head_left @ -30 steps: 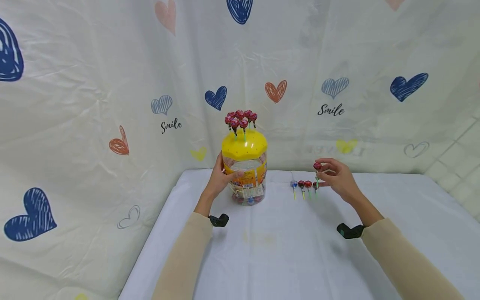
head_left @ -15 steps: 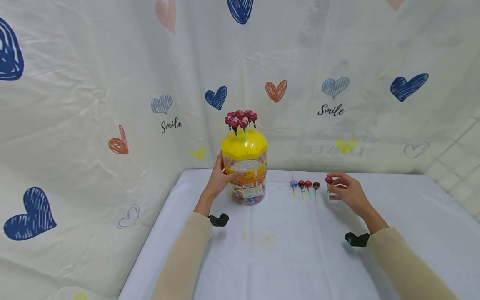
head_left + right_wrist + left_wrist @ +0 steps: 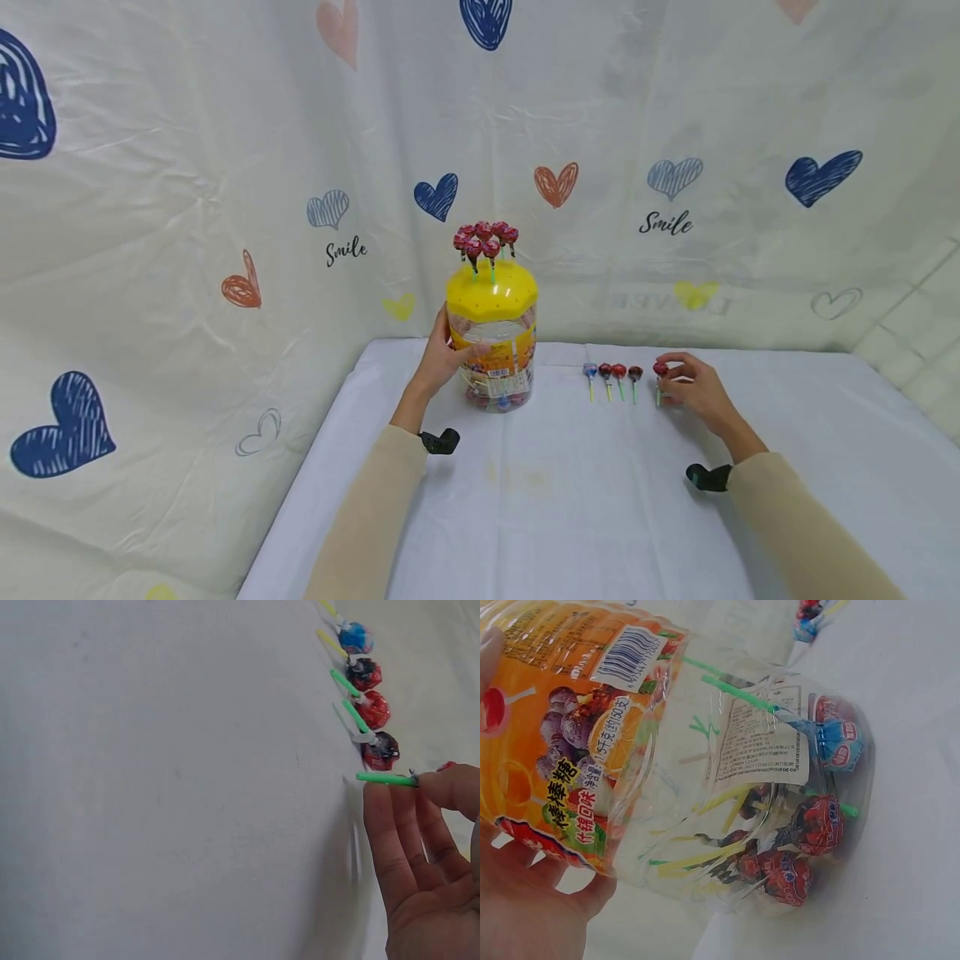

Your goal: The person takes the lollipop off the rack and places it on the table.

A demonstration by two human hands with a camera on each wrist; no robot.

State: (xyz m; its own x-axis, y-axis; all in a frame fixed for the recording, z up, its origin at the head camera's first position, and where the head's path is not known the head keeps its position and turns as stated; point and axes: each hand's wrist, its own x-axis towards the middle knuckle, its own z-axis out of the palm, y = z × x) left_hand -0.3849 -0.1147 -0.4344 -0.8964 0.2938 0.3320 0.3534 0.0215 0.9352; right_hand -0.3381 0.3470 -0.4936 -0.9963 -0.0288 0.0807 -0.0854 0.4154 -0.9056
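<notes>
My left hand (image 3: 441, 360) grips the side of a clear plastic candy jar (image 3: 517, 385), its thumb across the orange label. Several red-wrapped lollipops (image 3: 483, 229) stand upright on the jar's yellow lid (image 3: 491, 302). Inside, the left wrist view shows loose lollipops (image 3: 821, 825), heads gathered at the base. Over to the right, my right hand (image 3: 699, 390) pinches a red lollipop (image 3: 660, 367) between thumb and fingers. Its green stick (image 3: 384, 778) points away from the hand; most of the head is hidden in the right wrist view.
A row of lollipops lies on the white-covered table (image 3: 570, 500), between the jar and my right hand. It includes a blue one (image 3: 590, 369), a bright red one (image 3: 618, 371) and a dark red one (image 3: 636, 373). A heart-printed cloth (image 3: 600, 275) hangs behind.
My right hand has moved right and down with the pinched lollipop, from above the row's right end to just beyond it. The left hand keeps its grip on the jar.
</notes>
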